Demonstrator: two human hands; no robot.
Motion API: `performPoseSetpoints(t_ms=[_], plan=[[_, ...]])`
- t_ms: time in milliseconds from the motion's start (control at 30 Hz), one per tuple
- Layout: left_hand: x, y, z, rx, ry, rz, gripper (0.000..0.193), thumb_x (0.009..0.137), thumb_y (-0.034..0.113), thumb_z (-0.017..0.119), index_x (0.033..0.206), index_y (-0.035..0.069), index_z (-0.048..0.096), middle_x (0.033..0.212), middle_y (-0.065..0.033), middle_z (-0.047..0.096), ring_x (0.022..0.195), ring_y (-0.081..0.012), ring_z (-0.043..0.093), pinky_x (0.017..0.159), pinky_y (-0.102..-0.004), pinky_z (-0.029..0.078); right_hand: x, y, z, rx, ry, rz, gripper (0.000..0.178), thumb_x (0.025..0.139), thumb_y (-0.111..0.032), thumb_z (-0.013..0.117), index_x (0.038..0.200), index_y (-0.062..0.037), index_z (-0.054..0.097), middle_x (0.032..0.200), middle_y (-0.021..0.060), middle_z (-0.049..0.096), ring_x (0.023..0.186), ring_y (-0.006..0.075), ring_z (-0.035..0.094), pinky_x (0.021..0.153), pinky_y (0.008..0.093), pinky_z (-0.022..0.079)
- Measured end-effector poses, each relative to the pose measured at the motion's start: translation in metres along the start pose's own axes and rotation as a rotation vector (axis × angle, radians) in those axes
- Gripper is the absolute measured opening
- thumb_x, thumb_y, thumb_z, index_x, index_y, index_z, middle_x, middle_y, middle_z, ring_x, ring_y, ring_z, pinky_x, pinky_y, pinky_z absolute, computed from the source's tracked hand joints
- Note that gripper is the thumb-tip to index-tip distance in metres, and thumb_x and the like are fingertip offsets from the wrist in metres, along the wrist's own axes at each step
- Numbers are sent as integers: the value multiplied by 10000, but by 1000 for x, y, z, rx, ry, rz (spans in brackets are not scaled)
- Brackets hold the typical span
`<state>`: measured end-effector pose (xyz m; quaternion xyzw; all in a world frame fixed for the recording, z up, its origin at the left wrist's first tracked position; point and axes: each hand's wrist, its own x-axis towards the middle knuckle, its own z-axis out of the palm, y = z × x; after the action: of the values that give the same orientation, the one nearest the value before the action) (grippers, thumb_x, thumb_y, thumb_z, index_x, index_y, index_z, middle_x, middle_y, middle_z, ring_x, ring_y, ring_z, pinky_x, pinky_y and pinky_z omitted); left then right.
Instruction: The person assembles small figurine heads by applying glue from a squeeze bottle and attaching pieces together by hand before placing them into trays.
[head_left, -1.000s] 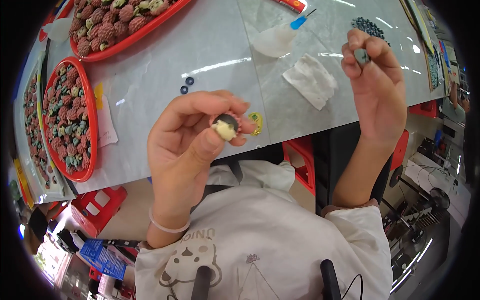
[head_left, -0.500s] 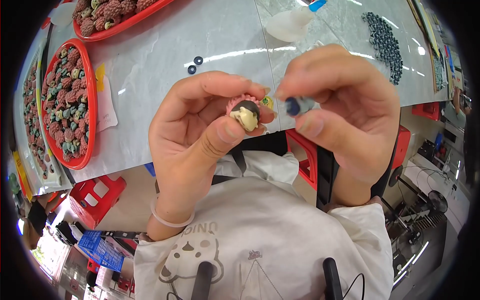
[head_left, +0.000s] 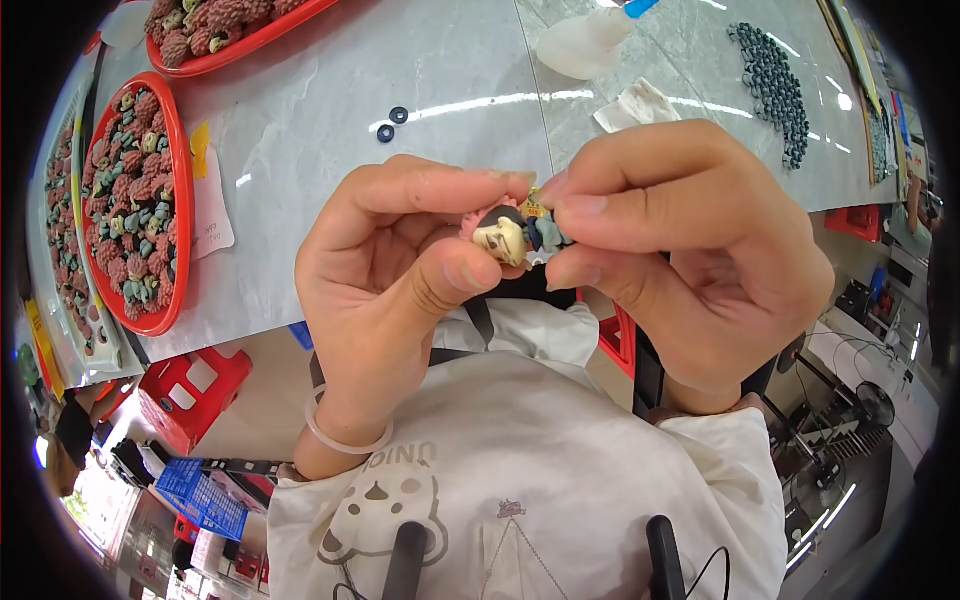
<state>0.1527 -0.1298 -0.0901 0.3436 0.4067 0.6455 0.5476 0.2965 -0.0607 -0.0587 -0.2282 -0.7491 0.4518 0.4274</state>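
Between the thumb and fingers of my left hand is a small figurine head, cream-faced with a dark band and pink textured hair. My right hand pinches a small blue-grey figurine body, its dark blue end up against the head. Whether the two pieces are joined I cannot tell, as my fingertips cover part of the contact. A bit of yellow and green shows just behind them. Beyond my hands, two dark blue ring-like pieces lie on the grey table.
Red trays of pink and blue-grey pieces stand at the left and far left. A translucent bottle and a crumpled white cloth are at the back. Rows of dark pieces lie far right. Red stools stand below the table edge.
My right hand has moved left and turned, bringing the blue-grey body up against the head. The head has tilted slightly in my left hand. The white cloth has come into sight.
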Motion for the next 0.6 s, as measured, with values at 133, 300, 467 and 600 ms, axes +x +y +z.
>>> performPoseSetpoints(t_ms=[133,300,467,600], plan=[[1,3,-1,47,32,34,399,696,269,667,932,-10,508,860,-76,527,772,-119,490,708,-221,389,2,-1,4,-73,31,-32,169,628,71,654,768,21,574,769,172,564,563,126,555,445,169,421],[-2,6,2,186,37,185,322,696,204,668,887,-24,544,837,-90,546,752,-126,500,701,-225,397,3,9,6,-131,36,-228,152,642,62,650,767,25,572,757,176,567,552,118,559,452,168,436],[3,7,-2,103,52,108,240,700,-59,605,937,-51,570,857,-103,543,735,-119,536,650,-203,447,-1,11,13,-75,90,-130,146,647,77,639,763,39,560,761,180,566,578,136,577,481,191,462],[4,9,-5,77,38,56,232,711,-66,590,942,-55,565,863,-99,539,758,-122,540,666,-211,454,4,7,17,-102,97,-117,121,632,133,596,729,71,563,748,145,564,567,156,586,500,212,493]])
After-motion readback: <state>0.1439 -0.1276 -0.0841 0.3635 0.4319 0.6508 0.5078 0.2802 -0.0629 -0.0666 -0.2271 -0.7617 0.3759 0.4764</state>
